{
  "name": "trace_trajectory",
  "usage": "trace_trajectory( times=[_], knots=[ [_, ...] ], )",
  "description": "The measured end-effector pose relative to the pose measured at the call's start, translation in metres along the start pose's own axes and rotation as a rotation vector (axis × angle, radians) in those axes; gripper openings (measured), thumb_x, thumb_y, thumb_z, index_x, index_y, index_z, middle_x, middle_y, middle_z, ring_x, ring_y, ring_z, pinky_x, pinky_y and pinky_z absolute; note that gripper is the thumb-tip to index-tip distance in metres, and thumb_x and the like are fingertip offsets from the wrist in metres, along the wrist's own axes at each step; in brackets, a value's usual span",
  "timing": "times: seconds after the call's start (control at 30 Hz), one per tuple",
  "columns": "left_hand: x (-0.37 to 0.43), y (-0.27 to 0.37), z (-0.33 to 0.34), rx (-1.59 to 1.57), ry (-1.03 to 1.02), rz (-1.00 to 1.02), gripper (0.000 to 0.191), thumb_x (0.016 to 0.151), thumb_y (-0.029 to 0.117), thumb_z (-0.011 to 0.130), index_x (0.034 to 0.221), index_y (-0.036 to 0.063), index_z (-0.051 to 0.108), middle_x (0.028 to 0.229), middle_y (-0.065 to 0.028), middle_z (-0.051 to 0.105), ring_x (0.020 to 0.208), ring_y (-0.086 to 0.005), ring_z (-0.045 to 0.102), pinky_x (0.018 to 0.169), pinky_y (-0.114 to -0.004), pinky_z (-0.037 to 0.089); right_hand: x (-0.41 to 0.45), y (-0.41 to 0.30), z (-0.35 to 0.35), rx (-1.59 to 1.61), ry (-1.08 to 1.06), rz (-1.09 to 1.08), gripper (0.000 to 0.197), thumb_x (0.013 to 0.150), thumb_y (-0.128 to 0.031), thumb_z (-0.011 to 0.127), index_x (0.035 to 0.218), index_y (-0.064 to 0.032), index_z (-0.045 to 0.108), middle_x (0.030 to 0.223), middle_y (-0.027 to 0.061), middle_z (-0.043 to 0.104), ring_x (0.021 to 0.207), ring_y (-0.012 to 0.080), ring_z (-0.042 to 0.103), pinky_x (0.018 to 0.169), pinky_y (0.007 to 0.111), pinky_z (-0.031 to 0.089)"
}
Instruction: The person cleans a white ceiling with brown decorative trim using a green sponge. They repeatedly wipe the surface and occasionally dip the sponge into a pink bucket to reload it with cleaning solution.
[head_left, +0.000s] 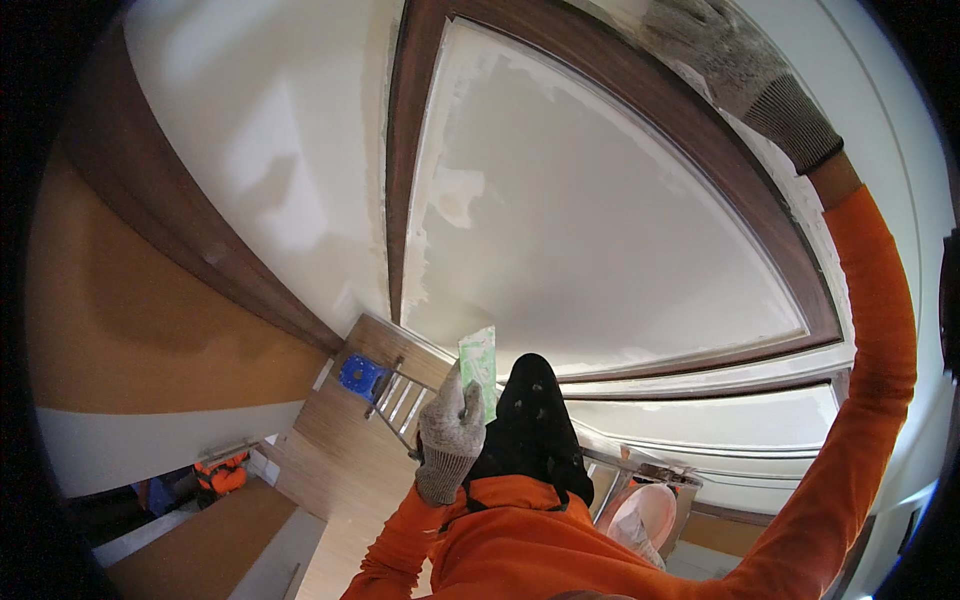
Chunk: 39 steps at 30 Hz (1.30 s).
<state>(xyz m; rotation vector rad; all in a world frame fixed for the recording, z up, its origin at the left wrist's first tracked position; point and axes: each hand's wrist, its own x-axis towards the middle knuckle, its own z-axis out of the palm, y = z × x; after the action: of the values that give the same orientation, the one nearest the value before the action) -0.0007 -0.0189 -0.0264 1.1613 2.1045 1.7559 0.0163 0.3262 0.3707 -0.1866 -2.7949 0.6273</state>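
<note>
My left hand, in a grey knit glove, grips a green rectangular piece smeared with white filler; its exact kind is unclear. It stands upright in front of my knee. My right hand, gloved alike, reaches far up to the top right, against the white strip beside the dark wood frame. Its fingers run to the picture's edge, and whether they hold anything cannot be seen. The frame surrounds a white wall panel with filler patches along its edges.
Below on the wood floor stands a metal ladder beside a blue plastic object. A pinkish bucket with a whitish bag or sheet is at my right. Someone in an orange garment shows in an opening at lower left.
</note>
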Motion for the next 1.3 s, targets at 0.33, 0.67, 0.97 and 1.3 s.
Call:
trace_trajectory(
  times=[0.33,0.67,0.97,1.3],
  knots=[
    [-0.008,-0.009,0.001,0.001,-0.09,-0.073,0.04,0.098,0.006,0.064,0.135,-0.0066,0.058,0.072,-0.0179,0.066,0.056,-0.025,0.066,0.053,-0.035,0.052,-0.07,0.038,-0.041,-1.689,-0.206,-0.264,0.049,0.099,-0.014,0.057,0.147,-0.0214,0.054,0.159,0.0036,0.042,0.145,0.0265,0.042,0.123,0.038,0.038],
    [-0.022,-0.008,0.001,0.013,-0.057,-0.152,0.037,0.101,0.01,0.06,0.135,-0.0046,0.059,0.078,-0.0176,0.066,0.058,-0.0219,0.062,0.054,-0.035,0.05,-0.141,0.038,-0.053,-1.585,-0.228,-0.123,0.054,0.095,-0.011,0.06,0.148,-0.0189,0.052,0.161,0.0071,0.039,0.144,0.0298,0.043,0.122,0.04,0.039],
    [-0.017,0.001,-0.005,-0.058,-0.183,-0.19,0.037,0.101,0.011,0.06,0.135,-0.0039,0.059,0.071,-0.0144,0.061,0.056,-0.0187,0.058,0.056,-0.034,0.049,-0.209,0.009,-0.041,-1.57,-0.238,0.245,0.052,0.093,-0.011,0.063,0.143,-0.0219,0.057,0.156,0.0069,0.042,0.147,0.033,0.037,0.124,0.045,0.036],
    [0.014,0.054,0.014,-0.483,-0.692,-0.213,0.028,0.099,0.009,0.058,0.126,0.0001,0.063,0.085,-0.0154,0.066,0.073,-0.0199,0.064,0.067,-0.033,0.052,-0.355,-0.09,0.124,0.264,0.485,0.682,0.063,0.086,-0.014,0.06,0.148,0.0,0.053,0.153,0.016,0.05,0.143,0.0277,0.044,0.12,0.041,0.032]
  ],
)
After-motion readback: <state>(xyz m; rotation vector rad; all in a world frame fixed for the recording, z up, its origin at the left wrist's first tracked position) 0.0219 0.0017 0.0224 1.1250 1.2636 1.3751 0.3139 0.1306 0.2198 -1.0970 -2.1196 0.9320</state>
